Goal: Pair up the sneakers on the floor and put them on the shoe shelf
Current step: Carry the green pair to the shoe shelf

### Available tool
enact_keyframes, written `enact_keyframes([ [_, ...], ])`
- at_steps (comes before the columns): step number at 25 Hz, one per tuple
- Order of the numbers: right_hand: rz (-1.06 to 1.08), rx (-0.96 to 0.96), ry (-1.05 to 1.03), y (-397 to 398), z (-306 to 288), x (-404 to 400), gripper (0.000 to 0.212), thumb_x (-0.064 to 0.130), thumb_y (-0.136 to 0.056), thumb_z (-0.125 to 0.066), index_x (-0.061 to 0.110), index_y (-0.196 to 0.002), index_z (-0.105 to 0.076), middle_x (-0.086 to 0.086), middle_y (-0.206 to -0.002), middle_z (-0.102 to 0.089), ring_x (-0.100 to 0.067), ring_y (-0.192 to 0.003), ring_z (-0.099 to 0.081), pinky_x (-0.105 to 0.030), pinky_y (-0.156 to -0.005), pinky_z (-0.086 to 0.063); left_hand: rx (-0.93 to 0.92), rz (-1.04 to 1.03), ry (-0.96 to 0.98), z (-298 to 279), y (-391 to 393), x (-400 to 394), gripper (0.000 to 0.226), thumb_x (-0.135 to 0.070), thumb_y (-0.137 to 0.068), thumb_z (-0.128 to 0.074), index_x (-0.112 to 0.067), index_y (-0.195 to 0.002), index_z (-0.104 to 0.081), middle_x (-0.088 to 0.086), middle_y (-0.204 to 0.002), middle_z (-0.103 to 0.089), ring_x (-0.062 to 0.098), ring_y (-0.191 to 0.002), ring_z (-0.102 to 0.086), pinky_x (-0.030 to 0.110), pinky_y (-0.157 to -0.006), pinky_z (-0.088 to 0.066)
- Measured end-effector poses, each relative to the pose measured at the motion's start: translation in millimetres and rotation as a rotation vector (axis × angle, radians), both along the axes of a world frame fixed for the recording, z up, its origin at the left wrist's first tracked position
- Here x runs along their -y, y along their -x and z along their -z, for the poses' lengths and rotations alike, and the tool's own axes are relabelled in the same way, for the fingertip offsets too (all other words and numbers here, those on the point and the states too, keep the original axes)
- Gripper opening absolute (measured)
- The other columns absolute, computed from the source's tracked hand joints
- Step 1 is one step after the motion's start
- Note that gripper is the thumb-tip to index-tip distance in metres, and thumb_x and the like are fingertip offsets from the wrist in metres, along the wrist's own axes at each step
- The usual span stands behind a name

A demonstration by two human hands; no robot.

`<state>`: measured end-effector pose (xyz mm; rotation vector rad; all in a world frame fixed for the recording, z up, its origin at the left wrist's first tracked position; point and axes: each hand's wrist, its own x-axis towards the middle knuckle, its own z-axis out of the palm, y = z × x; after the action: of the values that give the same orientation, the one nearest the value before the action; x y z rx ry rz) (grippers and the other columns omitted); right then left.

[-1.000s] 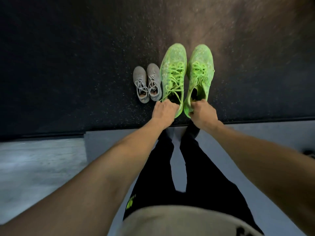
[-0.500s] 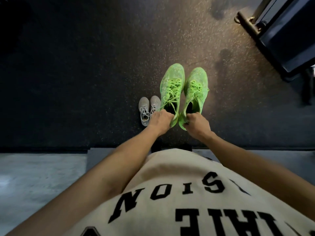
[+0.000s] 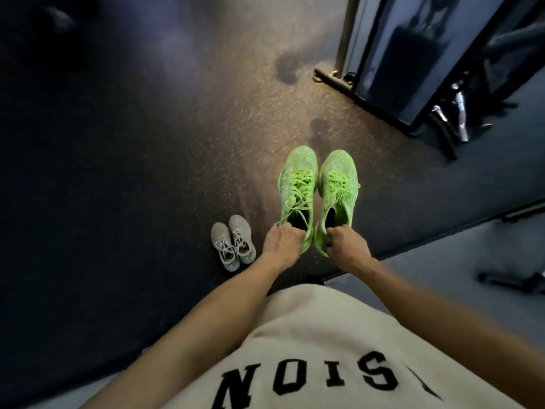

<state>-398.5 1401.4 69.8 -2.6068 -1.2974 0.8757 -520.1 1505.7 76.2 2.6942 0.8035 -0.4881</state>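
I hold a pair of bright green sneakers in the air, side by side, toes pointing away from me. My left hand [image 3: 281,242] grips the heel of the left green sneaker [image 3: 298,190]. My right hand [image 3: 348,245] grips the heel of the right green sneaker [image 3: 337,191]. A small pair of grey sneakers [image 3: 233,242] with white laces stands together on the dark speckled floor, down and to the left of my left hand. No shoe shelf is in view.
A dark framed panel on a metal base [image 3: 392,66] stands at the upper right, with metal equipment legs [image 3: 454,119] beside it. The black rubber floor [image 3: 118,143] ends at a paler grey floor strip [image 3: 460,261] near my body.
I have straightened up, lifting both green sneakers off the floor. The view has swung up and to the right, so the grey pair looks smaller and the framed panel has come into view.
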Motion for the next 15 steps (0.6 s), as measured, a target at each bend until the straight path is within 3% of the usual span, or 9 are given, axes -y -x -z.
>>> enact_keyframes([
  [6, 0.387, -0.008, -0.016, 39, -11, 68, 0.011, 0.015, -0.082, -0.058, 0.012, -0.074, -0.052, -0.008, -0.082, -0.049, -0.036, -0.084, -0.061, -0.033, -0.062, -0.039, 0.008, 0.348, 0.013, 5, -5, 33, 0.022, -0.018, -0.092, -0.056, -0.020, -0.112, -0.064, 0.013, -0.108, -0.059, 0.034, -0.100, -0.062, 0.039, -0.087, -0.049],
  [8, 0.517, -0.007, -0.012, 59, -11, 95, 0.017, 0.017, -0.083, -0.058, 0.015, -0.072, -0.045, -0.007, -0.084, -0.048, -0.035, -0.086, -0.060, -0.033, -0.064, -0.040, 0.012, 0.475, 0.011, 5, -6, 51, 0.022, -0.020, -0.093, -0.054, -0.019, -0.113, -0.063, 0.012, -0.110, -0.058, 0.033, -0.102, -0.061, 0.040, -0.089, -0.048],
  [11, 0.669, -0.002, -0.022, 84, -13, 135, 0.011, 0.020, -0.085, -0.057, 0.015, -0.077, -0.052, -0.012, -0.093, -0.054, -0.035, -0.090, -0.059, -0.035, -0.070, -0.043, 0.014, 0.616, 0.019, 6, -7, 82, 0.021, -0.020, -0.094, -0.054, -0.019, -0.113, -0.063, 0.012, -0.111, -0.058, 0.033, -0.103, -0.061, 0.040, -0.089, -0.048],
  [15, 0.903, 0.023, -0.037, 114, -18, 201, 0.019, 0.016, -0.086, -0.054, 0.016, -0.070, -0.044, -0.013, -0.095, -0.057, -0.034, -0.088, -0.059, -0.035, -0.068, -0.044, 0.002, 0.862, 0.024, 3, -16, 145, 0.017, -0.019, -0.092, -0.057, -0.020, -0.107, -0.064, 0.011, -0.108, -0.059, 0.033, -0.100, -0.063, 0.038, -0.082, -0.049],
])
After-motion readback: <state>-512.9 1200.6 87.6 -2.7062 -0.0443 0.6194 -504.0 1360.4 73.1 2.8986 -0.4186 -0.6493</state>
